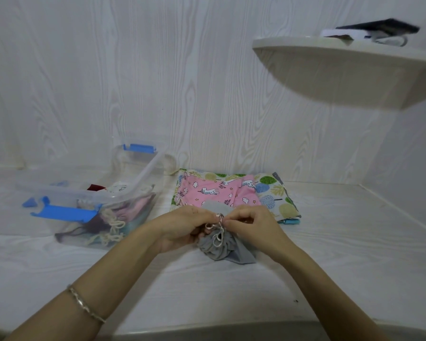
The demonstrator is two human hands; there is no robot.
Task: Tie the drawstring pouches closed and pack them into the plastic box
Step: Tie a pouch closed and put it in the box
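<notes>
The white wood-grain wall fills the upper half of the frame, and below it the white table surface covers the lower half. In the upper right a rounded white shelf comes out from the wall, with some dark and white items on it that are too blurred to name.

At the left of centre stands the clear plastic box, without lid and with blue latches on its ends. Several closed pouches lie inside it, and their pale cords show through the near wall.

Just right of the box, at the centre of the frame, a pink unicorn pouch lies flat on a tree-patterned pouch. Something blue shows at the near right corner of this stack.

My two forearms come up from the bottom edge and meet below the stack. My left hand and my right hand are nearly touching, both with curled fingers, and each one pinches the drawstring between thumb and fingertips. The grey pouch rests on the surface under my hands, its mouth gathered into folds. The cord is pale pink and loops over the gathered mouth. Whether a knot is already there I cannot tell.

A thin silver bracelet sits on my left wrist, in the lower left.
</notes>
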